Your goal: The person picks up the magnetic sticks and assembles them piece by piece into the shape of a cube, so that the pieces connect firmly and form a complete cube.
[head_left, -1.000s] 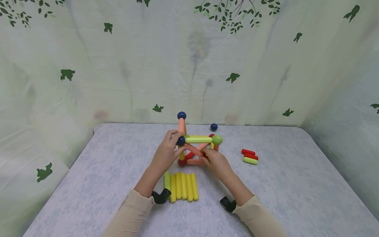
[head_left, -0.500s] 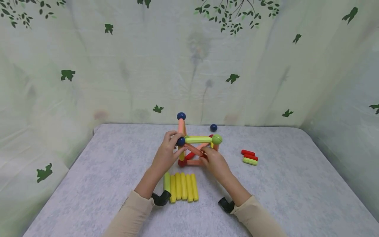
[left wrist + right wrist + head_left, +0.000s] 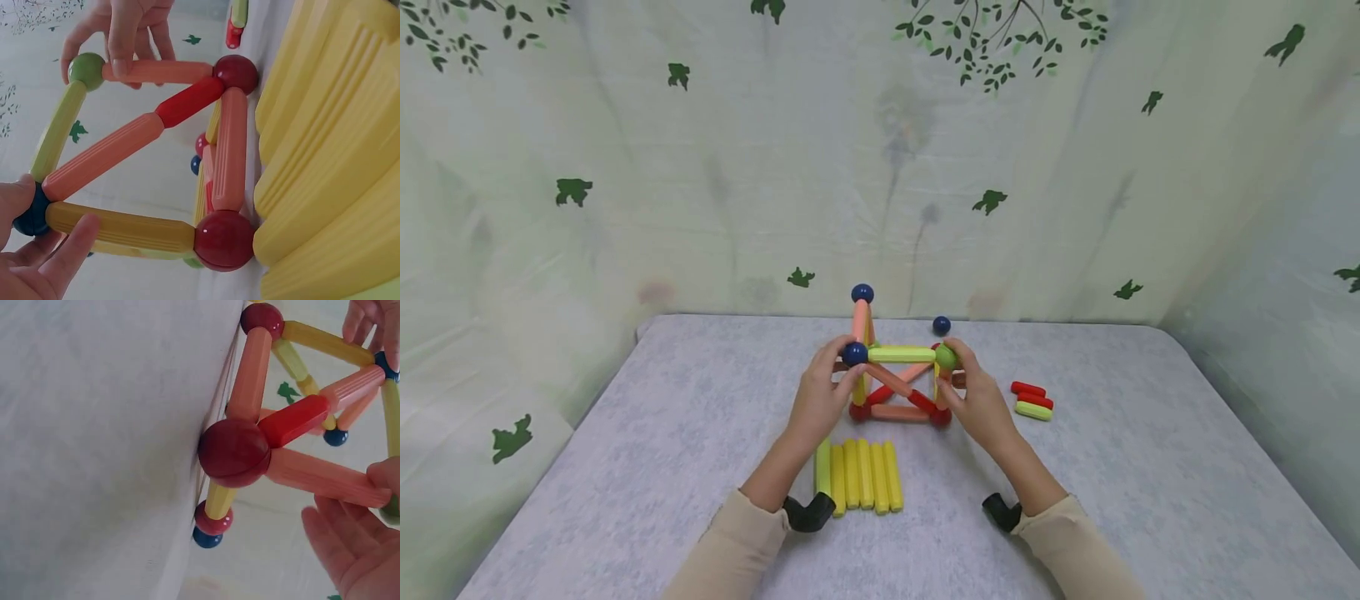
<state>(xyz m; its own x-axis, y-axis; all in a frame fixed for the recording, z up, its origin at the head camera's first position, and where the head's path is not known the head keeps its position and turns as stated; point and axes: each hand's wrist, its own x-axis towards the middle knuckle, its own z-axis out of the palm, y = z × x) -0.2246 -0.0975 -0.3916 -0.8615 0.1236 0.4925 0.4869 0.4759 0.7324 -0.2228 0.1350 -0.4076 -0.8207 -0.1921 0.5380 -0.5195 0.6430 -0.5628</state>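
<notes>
A frame of magnetic sticks and balls stands upright at the table's middle. My left hand (image 3: 818, 390) holds the dark blue ball (image 3: 854, 354) at its upper near left corner, thumb and fingers around it, one finger along the yellow stick (image 3: 125, 228). My right hand (image 3: 983, 404) pinches the upright pink stick (image 3: 169, 72) just under the green ball (image 3: 86, 70), with a finger against that ball. A diagonal of a pink stick (image 3: 103, 156) and a short red stick (image 3: 190, 102) runs from the blue ball down to the lower right red ball (image 3: 234, 453).
Several yellow sticks (image 3: 865, 475) and a green stick (image 3: 823, 467) lie in a row before the frame. Two short red sticks (image 3: 1028, 389) and a short green stick (image 3: 1033, 411) lie to the right. A loose blue ball (image 3: 942, 325) sits behind, near the far edge.
My right hand has let go of the diagonal's lower part and moved up and right to the upright under the green ball. The left hand stays at the blue ball.
</notes>
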